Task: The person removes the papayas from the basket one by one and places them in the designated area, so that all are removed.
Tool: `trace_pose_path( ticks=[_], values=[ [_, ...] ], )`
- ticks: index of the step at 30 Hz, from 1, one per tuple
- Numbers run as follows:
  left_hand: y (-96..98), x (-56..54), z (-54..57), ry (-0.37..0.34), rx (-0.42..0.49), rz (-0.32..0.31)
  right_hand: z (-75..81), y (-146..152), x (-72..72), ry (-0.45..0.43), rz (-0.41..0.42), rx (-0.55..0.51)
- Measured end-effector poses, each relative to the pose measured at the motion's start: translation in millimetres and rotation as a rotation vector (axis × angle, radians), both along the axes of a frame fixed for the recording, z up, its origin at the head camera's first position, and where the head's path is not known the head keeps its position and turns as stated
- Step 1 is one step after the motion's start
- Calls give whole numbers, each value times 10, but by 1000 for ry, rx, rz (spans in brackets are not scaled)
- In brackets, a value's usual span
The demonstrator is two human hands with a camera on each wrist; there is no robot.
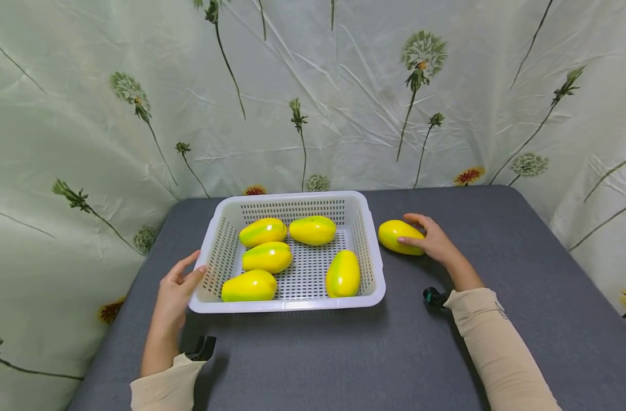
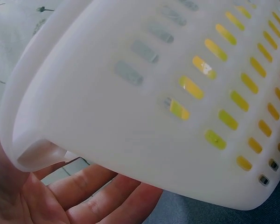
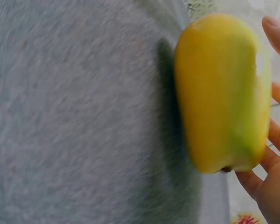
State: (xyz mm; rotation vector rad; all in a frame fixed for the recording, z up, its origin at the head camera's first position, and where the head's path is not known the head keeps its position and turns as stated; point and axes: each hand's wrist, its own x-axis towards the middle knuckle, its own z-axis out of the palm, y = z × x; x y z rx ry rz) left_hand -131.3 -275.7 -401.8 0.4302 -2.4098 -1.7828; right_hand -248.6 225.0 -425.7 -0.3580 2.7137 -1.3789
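A white plastic basket (image 1: 287, 306) holds several glossy yellow-green papayas (image 1: 265, 257). My left hand (image 1: 173, 294) grips the basket's left rim, thumb on top of the edge and fingers along the outside. In the left wrist view those fingers (image 2: 91, 200) show below the basket wall (image 2: 107, 121). To the right of the basket another papaya (image 1: 397, 237) lies on the table. My right hand (image 1: 433, 240) is around its right end, fingers spread. The right wrist view shows the thumb apart from this papaya (image 3: 219, 93), the other fingers close beside it.
The dark grey table (image 1: 313, 365) carries the basket and the loose papaya. A flower-printed pale curtain (image 1: 344, 85) hangs behind it and along its sides. Each wrist wears a black device, like the one (image 1: 435, 297) on the right.
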Motion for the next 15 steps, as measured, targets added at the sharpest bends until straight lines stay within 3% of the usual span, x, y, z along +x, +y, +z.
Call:
trace_pose_path(
  ticks=[6, 11, 15],
  values=[
    [-5, 2, -8, 10, 24, 4, 177, -91, 28, 71, 20, 11],
    [-22, -7, -37, 18, 18, -3, 374, -235, 91, 131, 105, -14],
    [-23, -9, -47, 29, 17, -4, 531, -385, 171, 121, 196, -10]
  ],
)
